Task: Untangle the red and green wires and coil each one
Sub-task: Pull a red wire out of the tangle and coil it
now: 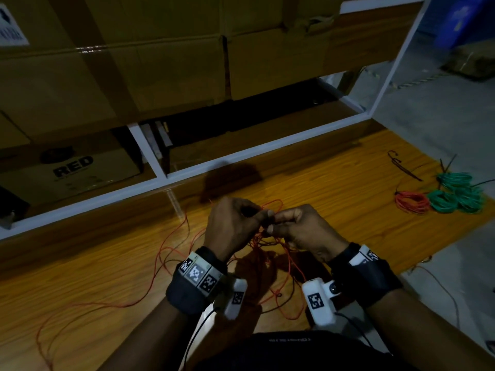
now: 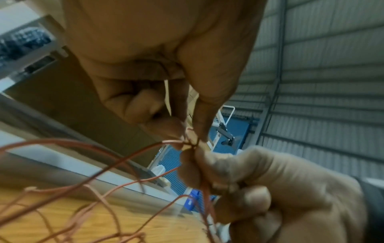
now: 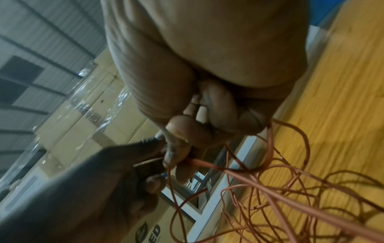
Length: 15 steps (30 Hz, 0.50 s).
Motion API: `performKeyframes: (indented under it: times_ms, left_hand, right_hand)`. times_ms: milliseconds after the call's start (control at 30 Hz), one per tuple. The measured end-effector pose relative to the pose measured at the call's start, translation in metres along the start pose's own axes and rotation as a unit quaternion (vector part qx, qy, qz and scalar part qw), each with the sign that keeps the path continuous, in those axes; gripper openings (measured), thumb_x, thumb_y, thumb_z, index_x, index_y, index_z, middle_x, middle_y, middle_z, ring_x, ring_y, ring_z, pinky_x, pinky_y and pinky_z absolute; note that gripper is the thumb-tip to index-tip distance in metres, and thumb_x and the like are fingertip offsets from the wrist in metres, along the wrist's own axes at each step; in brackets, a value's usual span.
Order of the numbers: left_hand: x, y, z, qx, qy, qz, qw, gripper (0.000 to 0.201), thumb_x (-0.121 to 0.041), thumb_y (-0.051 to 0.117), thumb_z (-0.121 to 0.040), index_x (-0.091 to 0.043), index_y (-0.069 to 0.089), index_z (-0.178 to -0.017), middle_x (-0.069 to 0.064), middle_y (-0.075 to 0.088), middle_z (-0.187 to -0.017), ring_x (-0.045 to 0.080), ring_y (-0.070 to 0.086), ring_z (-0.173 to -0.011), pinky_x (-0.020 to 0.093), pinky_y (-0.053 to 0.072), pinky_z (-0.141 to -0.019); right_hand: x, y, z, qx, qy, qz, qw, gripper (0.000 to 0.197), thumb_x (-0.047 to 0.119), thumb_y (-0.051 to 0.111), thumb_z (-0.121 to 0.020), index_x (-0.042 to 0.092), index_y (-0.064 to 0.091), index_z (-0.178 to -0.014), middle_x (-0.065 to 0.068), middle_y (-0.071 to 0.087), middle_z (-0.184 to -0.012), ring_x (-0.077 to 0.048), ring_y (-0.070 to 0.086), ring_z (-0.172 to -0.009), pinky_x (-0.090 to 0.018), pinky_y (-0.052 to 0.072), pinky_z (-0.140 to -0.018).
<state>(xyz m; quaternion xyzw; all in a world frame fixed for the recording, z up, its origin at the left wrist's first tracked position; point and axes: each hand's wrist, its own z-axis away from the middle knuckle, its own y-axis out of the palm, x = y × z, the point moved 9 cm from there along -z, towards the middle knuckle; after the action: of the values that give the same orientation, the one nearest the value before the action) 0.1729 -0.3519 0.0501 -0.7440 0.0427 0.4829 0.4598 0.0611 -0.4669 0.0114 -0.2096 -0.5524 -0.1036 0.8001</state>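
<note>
A long red wire (image 1: 166, 253) lies in loose tangled loops on the wooden table (image 1: 334, 188) and rises to a knot between my hands. My left hand (image 1: 235, 223) pinches the red wire (image 2: 170, 142) at the knot with thumb and forefinger. My right hand (image 1: 300, 226) meets it fingertip to fingertip and grips a bundle of red strands (image 3: 207, 164) that hangs down from it. Loops of red wire (image 3: 280, 197) spread under the right hand. At the far right of the table lie a coiled red wire (image 1: 412, 201) and several green coils (image 1: 455, 194).
A white shelf frame (image 1: 241, 153) runs along the back of the table, with cardboard boxes (image 1: 134, 70) behind it. Dark wire scraps (image 1: 401, 164) lie beyond the coils. The table's right edge drops to a grey floor (image 1: 442, 108). Black cables (image 1: 198, 333) hang from my wrist cameras.
</note>
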Motion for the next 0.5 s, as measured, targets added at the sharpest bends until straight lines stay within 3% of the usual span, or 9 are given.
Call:
performKeyframes:
  times_ms: [100,267,400,500]
  left_hand:
    - [0.007,0.005,-0.004,0.032,-0.016,0.023,0.999,0.023,-0.04,0.069,-0.096,-0.023,0.082,-0.088,-0.01,0.077,-0.08,0.004,0.069,-0.066,0.036,0.06,-0.06]
    - [0.017,0.013,-0.002,0.051,-0.016,0.126,0.991,0.017,-0.025,0.064,-0.101,-0.016,0.078,-0.098,-0.003,0.076,-0.089,0.009,0.07,-0.072,0.031,0.054,-0.065]
    - [0.028,0.021,-0.004,0.066,0.026,0.127,0.989,0.017,-0.024,0.058,-0.104,-0.025,0.073,-0.096,-0.007,0.074,-0.09,0.013,0.069,-0.087,0.043,0.056,-0.079]
    - [0.028,0.021,-0.006,0.08,0.05,0.104,0.99,0.018,-0.026,0.053,-0.107,-0.032,0.067,-0.097,-0.006,0.069,-0.082,0.012,0.067,-0.079,0.043,0.054,-0.073]
  right_hand:
    - [-0.002,-0.001,-0.002,-0.015,-0.004,0.002,1.0,0.012,0.018,0.082,-0.085,0.008,0.078,-0.091,0.003,0.074,-0.074,0.002,0.052,-0.042,-0.021,0.039,-0.045]
    - [0.002,-0.001,-0.001,-0.006,-0.004,-0.012,1.0,0.009,0.016,0.074,-0.092,0.007,0.076,-0.093,0.0,0.079,-0.082,0.002,0.055,-0.044,-0.02,0.04,-0.044]
    - [0.009,-0.008,-0.003,-0.021,-0.021,0.063,0.998,0.016,0.019,0.072,-0.095,0.012,0.071,-0.08,0.015,0.062,-0.054,0.004,0.051,-0.046,-0.023,0.041,-0.054]
    - [0.014,-0.014,-0.003,0.002,0.006,0.096,0.995,0.028,0.021,0.064,-0.1,0.007,0.066,-0.076,0.018,0.058,-0.048,0.01,0.048,-0.043,-0.023,0.033,-0.056]
